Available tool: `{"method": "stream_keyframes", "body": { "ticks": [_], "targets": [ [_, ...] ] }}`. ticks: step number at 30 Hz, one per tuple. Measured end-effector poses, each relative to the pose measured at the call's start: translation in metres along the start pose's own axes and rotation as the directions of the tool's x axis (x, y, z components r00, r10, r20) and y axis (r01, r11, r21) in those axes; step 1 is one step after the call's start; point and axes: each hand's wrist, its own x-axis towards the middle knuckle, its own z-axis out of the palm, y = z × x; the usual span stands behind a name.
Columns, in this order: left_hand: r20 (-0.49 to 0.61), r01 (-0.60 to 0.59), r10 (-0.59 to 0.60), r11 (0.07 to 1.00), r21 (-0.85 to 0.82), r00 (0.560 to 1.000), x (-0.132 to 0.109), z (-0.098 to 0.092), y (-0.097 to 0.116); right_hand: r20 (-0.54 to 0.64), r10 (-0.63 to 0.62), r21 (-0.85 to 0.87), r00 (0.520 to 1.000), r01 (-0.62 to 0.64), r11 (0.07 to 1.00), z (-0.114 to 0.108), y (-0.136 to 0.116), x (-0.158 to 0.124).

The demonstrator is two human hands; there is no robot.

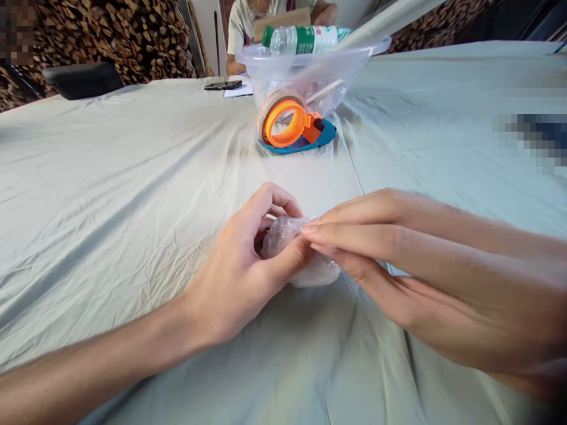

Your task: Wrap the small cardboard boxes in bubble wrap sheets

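Note:
A small bundle of clear, crinkled plastic that looks like bubble wrap (318, 274) lies between my hands, low over the cloth. My left hand (234, 268) curls around its left side, with the thumb across the front and the fingers behind. The fingertips of my right hand (390, 254) are pressed together at the upper right part of the wrap, close to my left thumb tip. Whatever the wrap may contain cannot be made out.
Beyond my hands stands an orange and blue tape dispenser (305, 127). Behind it, a translucent basin (310, 74) bears a green-labelled bottle (305, 40) and a long pale roll (390, 22). A phone (222, 85), paper (239, 88) and black case (82, 81) lie farther back. A person (239, 29) sits opposite.

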Motion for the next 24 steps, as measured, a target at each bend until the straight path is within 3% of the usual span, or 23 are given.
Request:
{"method": "stream_keyframes", "body": {
  "ticks": [8,13,17,24],
  "targets": [
    [0.009,0.049,-0.051,0.988,0.146,0.999,-0.007,0.005,0.002,-0.039,-0.027,0.036,0.999,0.028,0.999,0.002,0.002,-0.009],
    [0.091,-0.049,0.026,0.962,0.268,0.996,-0.011,0.005,-0.006,-0.015,0.076,0.057,0.997,-0.076,0.996,0.005,0.0,-0.011],
    [0.114,-0.121,0.088,0.937,0.328,0.99,-0.011,0.005,-0.011,-0.01,0.075,0.011,0.997,-0.075,0.997,0.0,-0.008,-0.004],
    [0.111,-0.059,0.025,0.946,0.32,0.993,-0.013,0.005,-0.008,-0.048,0.105,0.022,0.993,-0.104,0.994,-0.005,-0.015,0.003]
  ]
}}
